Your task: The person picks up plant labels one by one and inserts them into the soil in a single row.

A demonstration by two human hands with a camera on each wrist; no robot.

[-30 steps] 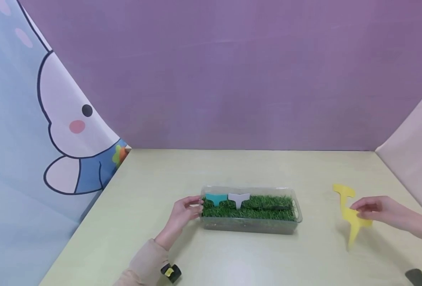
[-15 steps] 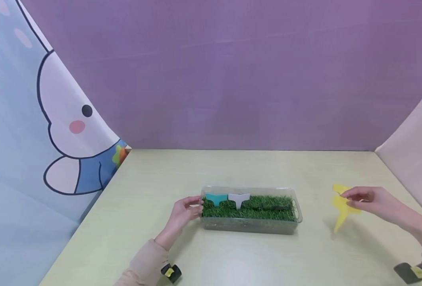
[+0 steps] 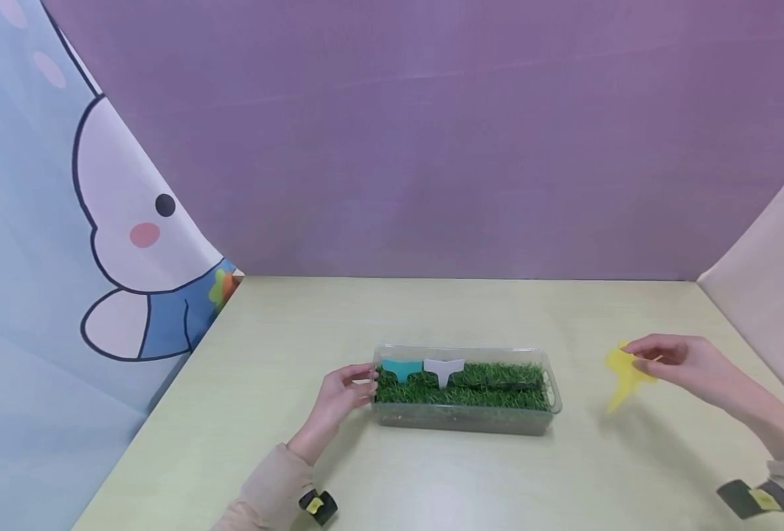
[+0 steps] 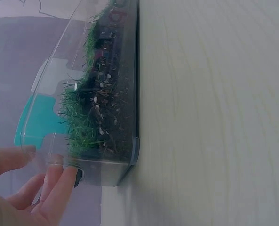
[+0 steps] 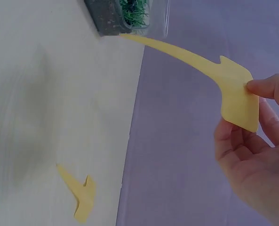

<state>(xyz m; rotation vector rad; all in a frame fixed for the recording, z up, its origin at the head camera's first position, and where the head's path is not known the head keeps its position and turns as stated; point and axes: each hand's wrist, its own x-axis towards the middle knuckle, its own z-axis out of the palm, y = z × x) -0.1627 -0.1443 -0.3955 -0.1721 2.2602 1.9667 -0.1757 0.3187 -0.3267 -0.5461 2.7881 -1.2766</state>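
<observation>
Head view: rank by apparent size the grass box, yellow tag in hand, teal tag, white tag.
1. Grass box, clearly largest.
2. Yellow tag, pinched off the table by the right hand.
3. Teal tag and white tag: alike, both partly sunk in grass, so no ranking.

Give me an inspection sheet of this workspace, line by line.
Surface: pale table, bare around the box.
Job's things: clear box of turf; teal tag and white tag stuck upright in it; yellow tag held above the table; second yellow tag lying flat.
Clutter: nothing seen.
Grippers: left hand touches the box's left end; right hand pinches the yellow tag's head.
Cables: nothing seen.
Surroundings: purple backdrop, cartoon curtain at left.
</observation>
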